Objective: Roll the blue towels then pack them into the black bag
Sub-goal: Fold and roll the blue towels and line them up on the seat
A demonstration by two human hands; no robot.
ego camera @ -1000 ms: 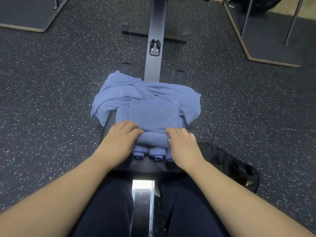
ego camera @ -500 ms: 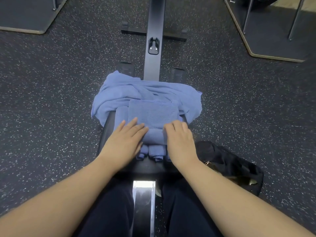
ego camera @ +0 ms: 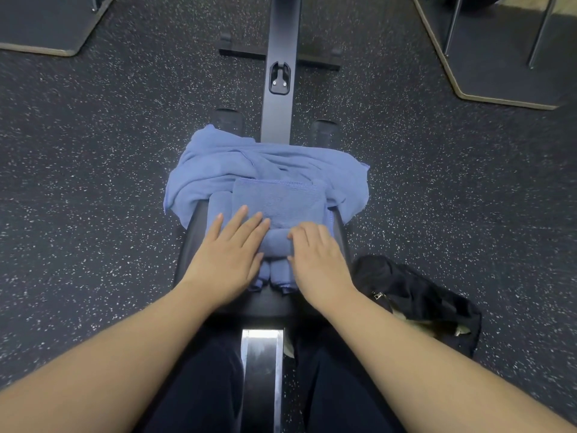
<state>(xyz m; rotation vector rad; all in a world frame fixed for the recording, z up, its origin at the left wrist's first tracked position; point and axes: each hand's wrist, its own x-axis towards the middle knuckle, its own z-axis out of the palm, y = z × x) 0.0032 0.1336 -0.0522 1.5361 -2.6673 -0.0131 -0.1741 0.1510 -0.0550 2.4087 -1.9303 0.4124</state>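
A folded blue towel (ego camera: 278,201) lies on the black bench pad (ego camera: 190,242), its near end wound into a roll (ego camera: 278,242). My left hand (ego camera: 229,257) presses flat on the roll's left part, fingers straight. My right hand (ego camera: 315,260) lies on the roll's right part with its fingers bent over the top. Under the roll, the ends of two or three rolled blue towels (ego camera: 279,278) show between my hands. A loose blue towel (ego camera: 237,160) is heaped at the far end of the pad. The black bag (ego camera: 415,298) sits open on the floor to my right.
The bench's dark rail (ego camera: 281,48) runs away from me to a crossbar foot. Two wood-edged platforms (ego camera: 499,85) with metal legs stand at the back corners on the speckled rubber floor (ego camera: 93,182). My legs straddle the bench's steel bar (ego camera: 262,370).
Both hands have pushed forward over the towel, so the roll has grown and moved away from me. My left fingers went from curled to straight.
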